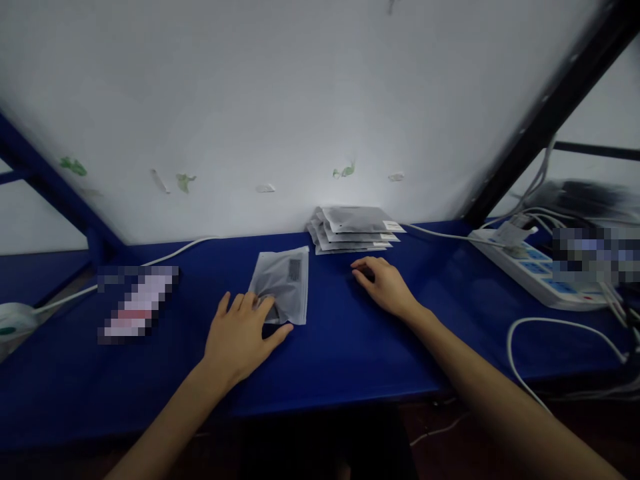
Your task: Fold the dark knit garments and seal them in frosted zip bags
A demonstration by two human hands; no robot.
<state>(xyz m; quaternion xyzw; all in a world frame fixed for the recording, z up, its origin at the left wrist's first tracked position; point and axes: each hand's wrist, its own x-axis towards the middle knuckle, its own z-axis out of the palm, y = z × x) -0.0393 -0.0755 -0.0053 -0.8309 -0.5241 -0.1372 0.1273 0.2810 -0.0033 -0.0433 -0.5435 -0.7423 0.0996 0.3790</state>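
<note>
My left hand (240, 340) is over the near left part of a frosted zip pouch (287, 277), its fingers spread and some fingertips on or just above it. Through the translucent plastic a dark printed patch shows near the pouch's top right. My right hand (385, 287) rests on the blue table to the right, below a stack of similar pouches (353, 230). Its fingers are loosely curled, the thumb a little apart from them, and I see nothing held. White labels show at the right corners of the stacked pouches.
A blurred-out phone-like object (137, 303) lies at the left of the blue table (320, 367). On the right are a white power strip (540, 270) and loose white cables (555, 321). A white wall (280, 120) rises behind.
</note>
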